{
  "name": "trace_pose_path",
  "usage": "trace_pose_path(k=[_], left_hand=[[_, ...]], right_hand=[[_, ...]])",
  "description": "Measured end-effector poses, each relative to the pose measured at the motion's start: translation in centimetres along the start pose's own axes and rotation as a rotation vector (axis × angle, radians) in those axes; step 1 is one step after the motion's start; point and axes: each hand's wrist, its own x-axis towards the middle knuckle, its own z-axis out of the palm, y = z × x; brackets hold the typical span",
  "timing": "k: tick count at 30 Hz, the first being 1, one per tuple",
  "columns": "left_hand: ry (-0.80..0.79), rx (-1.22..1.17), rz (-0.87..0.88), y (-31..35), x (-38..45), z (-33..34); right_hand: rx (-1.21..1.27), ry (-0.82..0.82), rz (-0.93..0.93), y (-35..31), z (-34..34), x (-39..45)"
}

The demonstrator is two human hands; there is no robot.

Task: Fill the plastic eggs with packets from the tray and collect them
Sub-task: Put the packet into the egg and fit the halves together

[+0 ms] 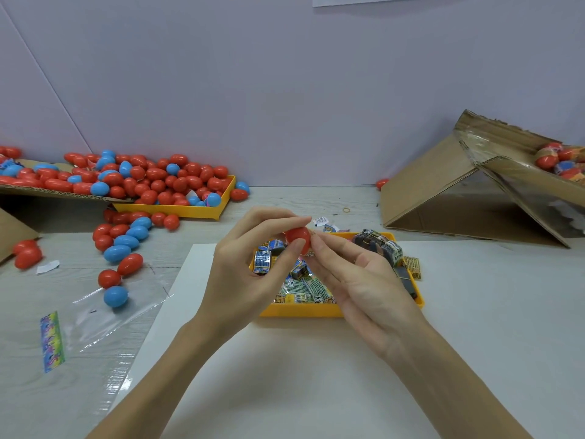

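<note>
Both hands meet above the yellow packet tray (304, 310) at the table's middle. My left hand (253, 264) grips a red plastic egg (297, 236) between thumb and fingers. My right hand (357, 274) pinches the egg's right side with its fingertips. Whether the egg is whole or a half, I cannot tell. Several folded printed packets (300, 285) fill the tray under my hands.
A second yellow tray (177, 210) heaped with red and blue eggs sits back left, with loose eggs (123, 245) spilling toward me. A tilted cardboard box (474, 191) holding filled eggs stands at the right. Clear plastic bags (104, 315) lie at the left. A white sheet (285, 359) covers the table before me.
</note>
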Motion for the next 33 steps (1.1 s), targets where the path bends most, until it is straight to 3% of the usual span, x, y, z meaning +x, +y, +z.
trace_pose_path(k=[17,21,26,33], left_hand=[[-0.007,-0.287,-0.141,0.7,-0.1,0.2],[-0.015,-0.193,-0.087,0.7,0.1,-0.1],[0.035,0.051,0.083,0.4,0.1,-0.3],[0.127,0.253,0.179,0.7,0.1,-0.4]], right_hand=[[-0.145,0.036,-0.041,-0.6,-0.3,0.2],[-0.178,0.024,-0.036,-0.9,-0.3,0.2],[-0.038,-0.009,0.009,-0.8,0.0,0.1],[-0.232,0.027,-0.182,-0.5,0.0,0.0]])
